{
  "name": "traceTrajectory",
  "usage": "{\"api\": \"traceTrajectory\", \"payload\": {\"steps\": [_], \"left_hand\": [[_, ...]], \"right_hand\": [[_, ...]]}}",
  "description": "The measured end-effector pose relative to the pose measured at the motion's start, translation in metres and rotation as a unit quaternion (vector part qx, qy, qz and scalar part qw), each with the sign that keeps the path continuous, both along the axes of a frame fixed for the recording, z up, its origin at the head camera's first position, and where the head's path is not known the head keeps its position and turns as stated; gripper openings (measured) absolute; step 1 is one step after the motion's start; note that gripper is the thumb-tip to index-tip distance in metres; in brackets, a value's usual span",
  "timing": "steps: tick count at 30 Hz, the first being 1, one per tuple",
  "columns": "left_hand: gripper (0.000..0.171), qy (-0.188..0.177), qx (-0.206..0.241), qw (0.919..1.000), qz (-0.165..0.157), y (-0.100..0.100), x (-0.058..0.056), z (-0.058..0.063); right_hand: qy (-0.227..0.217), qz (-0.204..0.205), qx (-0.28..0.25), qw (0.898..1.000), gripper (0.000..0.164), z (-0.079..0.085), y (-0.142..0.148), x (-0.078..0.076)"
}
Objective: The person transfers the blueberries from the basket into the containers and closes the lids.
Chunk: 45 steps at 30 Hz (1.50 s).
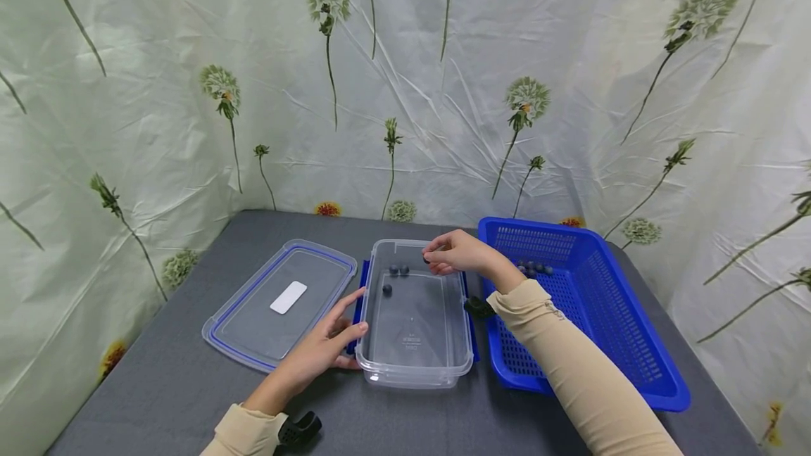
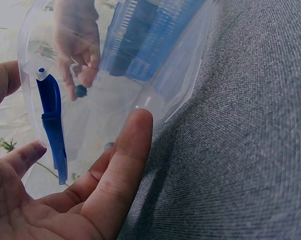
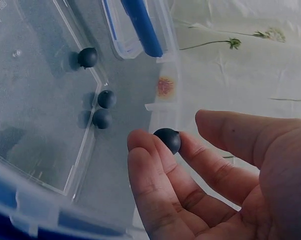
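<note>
My right hand [image 1: 462,253] is over the far right part of a clear plastic container [image 1: 415,371]. It holds a blueberry [image 3: 168,140] among its fingertips, with the thumb apart from the berry in the right wrist view. Three blueberries [image 1: 387,290] lie on the container's floor toward the far left, two of them side by side. Along the container's left side, my left hand [image 1: 319,347] rests its extended fingers and thumb around the blue latch [image 2: 51,125]. Through the clear wall, the left wrist view also shows the right hand with its berry.
A blue perforated basket [image 1: 633,329] stands right of the container, with several blueberries [image 1: 535,269] toward its far left side. The clear lid [image 1: 253,329] with a blue seal and white label lies left on the grey table [image 1: 165,371]. A flowered curtain [image 1: 431,160] hangs behind.
</note>
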<state>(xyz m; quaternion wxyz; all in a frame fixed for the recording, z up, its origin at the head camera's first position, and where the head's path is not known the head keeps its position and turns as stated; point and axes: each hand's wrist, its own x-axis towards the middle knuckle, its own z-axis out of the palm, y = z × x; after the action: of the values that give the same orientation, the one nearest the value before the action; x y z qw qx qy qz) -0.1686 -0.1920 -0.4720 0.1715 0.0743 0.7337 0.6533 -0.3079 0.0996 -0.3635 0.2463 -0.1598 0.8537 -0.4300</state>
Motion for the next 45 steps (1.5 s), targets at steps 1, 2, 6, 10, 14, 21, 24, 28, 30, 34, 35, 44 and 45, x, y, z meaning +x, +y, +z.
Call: {"api": "traceTrajectory", "payload": {"steps": [1, 2, 6, 10, 14, 21, 24, 28, 30, 34, 35, 44, 45], "left_hand": [[0.072, 0.001, 0.001, 1.0, 0.0, 0.0, 0.0, 0.0], [0.072, 0.002, 0.003, 1.0, 0.0, 0.0, 0.0, 0.0], [0.072, 0.007, 0.008, 0.9999, -0.005, 0.0, 0.0, 0.001], [0.072, 0.008, 0.008, 0.9999, -0.007, 0.001, 0.0, 0.001], [0.072, 0.01, 0.007, 0.9999, -0.008, 0.0, 0.0, 0.001], [0.072, 0.013, 0.004, 0.9999, -0.008, 0.0, -0.001, 0.002], [0.072, 0.014, 0.001, 0.9999, -0.008, 0.0, -0.001, 0.002], [0.073, 0.01, 0.001, 0.9999, -0.006, 0.0, -0.001, 0.0], [0.073, 0.007, 0.002, 1.0, -0.007, 0.0, 0.0, -0.001], [0.073, 0.005, 0.004, 0.9999, -0.01, 0.0, 0.001, -0.002], [0.073, 0.006, 0.005, 0.9999, -0.01, 0.0, 0.001, -0.002], [0.073, 0.007, 0.005, 0.9999, -0.007, 0.0, -0.001, -0.001], [0.073, 0.007, 0.005, 0.9999, -0.007, 0.0, -0.001, -0.001]], "right_hand": [[-0.001, 0.001, 0.002, 1.0, 0.038, -0.001, -0.002, 0.0], [-0.003, 0.004, 0.005, 1.0, 0.039, -0.001, -0.004, 0.0], [-0.007, 0.021, 0.024, 0.999, 0.042, -0.005, -0.009, -0.002], [-0.009, 0.031, 0.047, 0.998, 0.043, -0.007, -0.013, -0.003], [-0.017, 0.026, 0.056, 0.998, 0.042, -0.007, -0.019, -0.003], [-0.01, 0.033, 0.083, 0.996, 0.04, -0.013, -0.032, -0.005], [0.006, 0.044, 0.101, 0.994, 0.039, -0.017, -0.036, -0.004], [0.007, 0.047, 0.111, 0.993, 0.037, -0.024, -0.039, -0.003], [0.006, 0.045, 0.117, 0.992, 0.037, -0.028, -0.04, -0.003], [0.008, 0.048, 0.129, 0.99, 0.036, -0.033, -0.042, -0.001], [0.008, 0.047, 0.129, 0.99, 0.035, -0.033, -0.043, -0.001], [0.01, 0.037, 0.14, 0.989, 0.037, -0.031, -0.047, 0.001], [0.007, 0.035, 0.139, 0.99, 0.037, -0.031, -0.047, 0.001]]}}
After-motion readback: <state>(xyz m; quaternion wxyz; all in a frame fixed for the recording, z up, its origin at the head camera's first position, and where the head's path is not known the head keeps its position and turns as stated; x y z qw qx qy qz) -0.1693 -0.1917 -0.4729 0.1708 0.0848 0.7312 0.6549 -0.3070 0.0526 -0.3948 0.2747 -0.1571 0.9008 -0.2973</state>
